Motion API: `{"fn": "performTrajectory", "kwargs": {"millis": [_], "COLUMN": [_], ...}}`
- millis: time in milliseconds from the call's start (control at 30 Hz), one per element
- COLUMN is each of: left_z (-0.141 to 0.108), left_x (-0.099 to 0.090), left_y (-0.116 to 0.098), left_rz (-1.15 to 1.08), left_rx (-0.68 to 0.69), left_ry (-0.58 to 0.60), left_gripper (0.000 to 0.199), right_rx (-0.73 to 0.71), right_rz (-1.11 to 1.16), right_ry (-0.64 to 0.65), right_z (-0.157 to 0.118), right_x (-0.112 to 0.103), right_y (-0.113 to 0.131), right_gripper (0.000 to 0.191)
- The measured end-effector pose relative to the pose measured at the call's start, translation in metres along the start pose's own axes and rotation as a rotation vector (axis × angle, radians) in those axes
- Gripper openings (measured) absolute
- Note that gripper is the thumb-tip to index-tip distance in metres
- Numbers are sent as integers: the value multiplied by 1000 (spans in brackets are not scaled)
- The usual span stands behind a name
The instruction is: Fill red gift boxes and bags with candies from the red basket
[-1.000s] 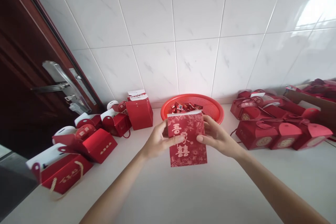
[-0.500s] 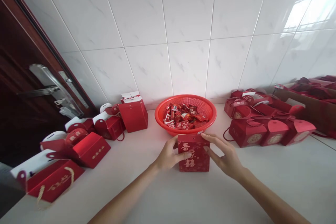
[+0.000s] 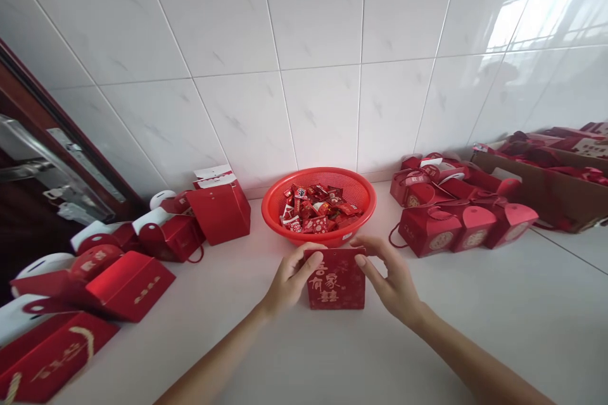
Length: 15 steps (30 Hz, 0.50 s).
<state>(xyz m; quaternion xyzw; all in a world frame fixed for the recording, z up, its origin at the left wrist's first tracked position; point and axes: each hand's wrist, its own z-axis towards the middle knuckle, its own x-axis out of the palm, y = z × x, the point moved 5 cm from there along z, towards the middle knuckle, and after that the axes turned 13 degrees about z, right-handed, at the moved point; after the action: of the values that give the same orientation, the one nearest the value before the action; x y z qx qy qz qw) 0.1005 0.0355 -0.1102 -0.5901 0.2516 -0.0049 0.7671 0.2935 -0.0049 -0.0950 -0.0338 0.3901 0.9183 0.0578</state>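
A red box [image 3: 337, 285] with pale printed characters stands upright on the white table, directly in front of a red plastic basket [image 3: 270, 218] that holds wrapped sweets [image 3: 316, 209]. My left hand [image 3: 292, 278] pinches the box's upper left edge, thumb on the front face and fingers behind the top. At the upper right corner, my right hand [image 3: 392, 278] grips the box the same way, its thumb on the front and its fingers curled over the top edge. The back of the box is hidden.
Several red boxes [image 3: 130, 285] with raised flaps stand on the left beside a door. A taller red box [image 3: 221, 212] is left of the basket. Several closed red boxes [image 3: 430, 231] and a cardboard carton [image 3: 546, 183] are on the right. A tiled wall is behind.
The view has shifted to the right. My left thumb has moved from the middle of the box's front up to its top edge, and the top flap no longer shows folded over the front.
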Motion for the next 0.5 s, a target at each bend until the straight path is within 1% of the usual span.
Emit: {"fn": "performTrajectory", "kwargs": {"millis": [67,100,167,233,300,367,400,433,467,500], "left_z": [-2,-3,-4,-7,-11,-17,-21,-24,-26,-28], "left_x": [0,0,-1,-3,-4,-4,-2,1,6,12], "left_y": [1,1,0,-1,2,10,15,19,23,25], "left_rz": [27,37,38,22,12,37,67,109,155,202], "left_rx": [11,14,35,100,167,184,179,177,184,200], "left_ry": [3,4,-3,-37,-103,-176,-198,-198,-170,-126], "left_gripper": [43,42,40,44,45,39,34,29,24,20], "right_rx": [96,133,171,166,140,95,57,26,-2,1], "right_rz": [46,64,79,68,29,-26,-50,-64,-78,-115], "right_ry": [15,46,108,134,102,-38,-174,-367,-596,-813], "right_z": [2,4,9,15,21,23,20,13,2,-12], "right_x": [3,4,3,-8,-31,-68,-91,-118,-146,-171], "right_y": [-4,-4,-1,9,23,39,47,53,59,62], "right_gripper": [19,18,21,23,22,18,16,15,16,18]}}
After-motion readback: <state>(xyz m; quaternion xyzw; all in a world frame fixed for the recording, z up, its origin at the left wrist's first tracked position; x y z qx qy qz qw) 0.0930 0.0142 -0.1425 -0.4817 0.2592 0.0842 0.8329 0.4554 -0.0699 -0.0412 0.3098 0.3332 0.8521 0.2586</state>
